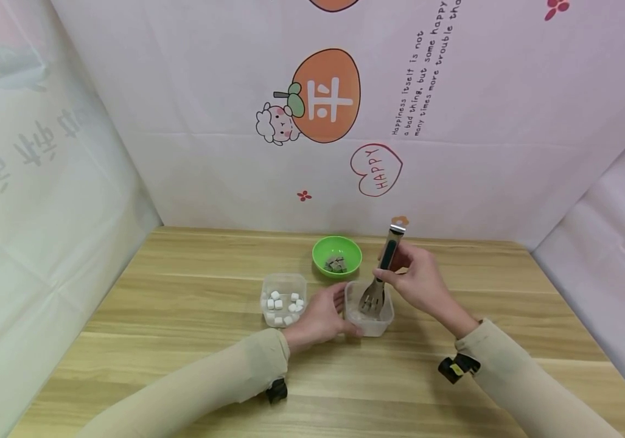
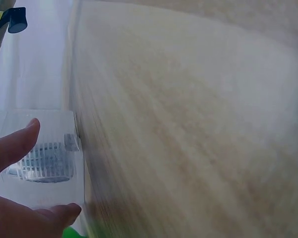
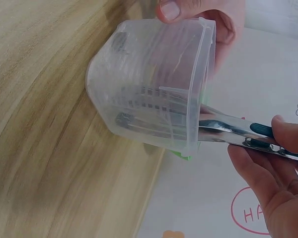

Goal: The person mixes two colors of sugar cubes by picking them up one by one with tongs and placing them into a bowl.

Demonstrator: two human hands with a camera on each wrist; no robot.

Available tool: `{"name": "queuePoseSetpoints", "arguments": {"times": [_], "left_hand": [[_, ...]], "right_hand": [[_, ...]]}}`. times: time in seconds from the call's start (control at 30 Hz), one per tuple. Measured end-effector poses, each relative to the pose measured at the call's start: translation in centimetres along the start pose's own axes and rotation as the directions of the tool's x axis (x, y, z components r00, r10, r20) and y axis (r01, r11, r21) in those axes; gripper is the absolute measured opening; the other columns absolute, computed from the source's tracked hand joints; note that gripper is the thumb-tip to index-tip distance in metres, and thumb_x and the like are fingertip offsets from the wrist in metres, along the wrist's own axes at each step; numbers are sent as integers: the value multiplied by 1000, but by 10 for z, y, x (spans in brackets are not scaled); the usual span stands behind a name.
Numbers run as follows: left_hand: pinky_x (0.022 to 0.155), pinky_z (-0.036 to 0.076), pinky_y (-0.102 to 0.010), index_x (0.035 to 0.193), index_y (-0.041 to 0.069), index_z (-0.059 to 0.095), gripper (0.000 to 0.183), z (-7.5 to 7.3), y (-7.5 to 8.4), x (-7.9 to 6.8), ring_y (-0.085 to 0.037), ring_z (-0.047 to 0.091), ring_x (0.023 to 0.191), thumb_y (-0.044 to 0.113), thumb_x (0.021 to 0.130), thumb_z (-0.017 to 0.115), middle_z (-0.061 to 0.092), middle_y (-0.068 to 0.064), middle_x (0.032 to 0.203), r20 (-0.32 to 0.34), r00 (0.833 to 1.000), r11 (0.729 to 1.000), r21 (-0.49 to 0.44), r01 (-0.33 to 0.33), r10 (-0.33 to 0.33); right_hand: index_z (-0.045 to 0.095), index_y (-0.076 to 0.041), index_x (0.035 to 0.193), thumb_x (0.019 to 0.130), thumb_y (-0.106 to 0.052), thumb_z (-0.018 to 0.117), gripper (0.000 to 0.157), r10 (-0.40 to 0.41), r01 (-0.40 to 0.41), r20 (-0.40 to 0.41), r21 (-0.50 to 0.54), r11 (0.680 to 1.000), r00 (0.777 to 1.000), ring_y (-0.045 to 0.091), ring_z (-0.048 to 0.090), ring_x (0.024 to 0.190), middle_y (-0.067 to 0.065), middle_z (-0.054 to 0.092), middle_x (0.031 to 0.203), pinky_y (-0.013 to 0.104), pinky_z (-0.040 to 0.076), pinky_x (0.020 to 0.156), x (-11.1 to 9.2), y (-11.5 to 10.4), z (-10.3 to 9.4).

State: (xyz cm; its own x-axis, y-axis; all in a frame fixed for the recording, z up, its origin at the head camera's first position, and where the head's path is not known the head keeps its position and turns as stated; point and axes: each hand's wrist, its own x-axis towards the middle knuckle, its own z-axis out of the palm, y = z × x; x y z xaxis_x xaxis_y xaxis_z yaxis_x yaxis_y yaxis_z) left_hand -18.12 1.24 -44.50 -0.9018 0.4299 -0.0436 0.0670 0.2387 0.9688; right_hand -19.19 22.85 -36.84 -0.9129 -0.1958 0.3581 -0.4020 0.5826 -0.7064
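Observation:
My right hand [image 1: 418,278] holds metal kitchen tongs [image 1: 389,252] with dark green grips, thumb on one arm and fingers on the other. Their slotted head points down inside a clear square plastic container [image 1: 373,329]. Through the container's wall in the right wrist view, the tongs' arms [image 3: 221,126] show close together; nothing distinct appears between their tips. From the left, my left hand [image 1: 320,316] holds this container, thumb toward the front corner and fingers at the back. In the left wrist view, its thumb [image 2: 20,141] and one finger [image 2: 59,213] are spread across the container.
Left of my left hand, a second clear container [image 1: 285,279] holds several small white cubes [image 1: 275,304]. Behind stands a green bowl [image 1: 334,244] with greyish-brown pieces [image 1: 336,264] in it. A printed cloth wall [image 1: 224,182] rises at the wooden table's [image 1: 181,292] back edge.

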Motion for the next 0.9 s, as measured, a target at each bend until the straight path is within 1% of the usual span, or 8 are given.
{"name": "queuePoseSetpoints", "arguments": {"times": [0.17,0.33,0.47,0.67,0.77,0.9], "left_hand": [[121,39,-40,159,-2,37,108,0,0,1,-34,46,146,-3,69,96,47,-19,159,24,999,999,21,-27,26],[121,39,-41,159,-1,38,108,0,0,1,-34,47,145,1,69,98,48,-20,158,29,999,999,26,-24,23],[121,40,-39,158,-2,39,106,1,-1,1,-34,48,144,1,69,98,50,-20,157,25,999,1000,21,-22,21],[120,42,-39,156,-2,42,103,2,-2,2,-32,50,142,-1,69,98,52,-19,154,14,1000,1000,4,-21,21],[120,41,-39,156,-2,43,102,3,-2,3,-32,50,142,-2,69,97,53,-18,155,8,1000,1000,-3,-8,8],[120,41,-39,155,-1,44,101,3,-1,2,-31,51,142,-2,69,97,53,-17,154,3,1000,1000,-9,1,-1]], "right_hand": [[68,-6,99,88,-1,84,21,-3,3,-3,2,1000,1000,21,69,77,4,72,83,27,55,60,-1,0,0],[68,-6,99,88,-2,84,20,-7,7,-8,10,1000,1000,21,70,77,4,72,82,27,55,60,-2,0,1],[69,-5,100,88,-1,84,20,-9,9,-16,23,1000,1000,21,70,76,4,72,82,26,55,59,-2,0,0],[70,-4,100,88,-1,84,19,-30,31,-60,23,999,998,22,70,75,5,73,82,26,53,55,0,-1,-5],[70,-4,98,88,-2,85,18,-49,52,-86,22,998,995,20,70,74,5,73,81,25,52,55,2,-2,-11],[71,-2,100,88,-2,85,18,-54,61,-114,62,996,992,18,70,74,8,74,83,23,54,56,4,-5,-19]]}}
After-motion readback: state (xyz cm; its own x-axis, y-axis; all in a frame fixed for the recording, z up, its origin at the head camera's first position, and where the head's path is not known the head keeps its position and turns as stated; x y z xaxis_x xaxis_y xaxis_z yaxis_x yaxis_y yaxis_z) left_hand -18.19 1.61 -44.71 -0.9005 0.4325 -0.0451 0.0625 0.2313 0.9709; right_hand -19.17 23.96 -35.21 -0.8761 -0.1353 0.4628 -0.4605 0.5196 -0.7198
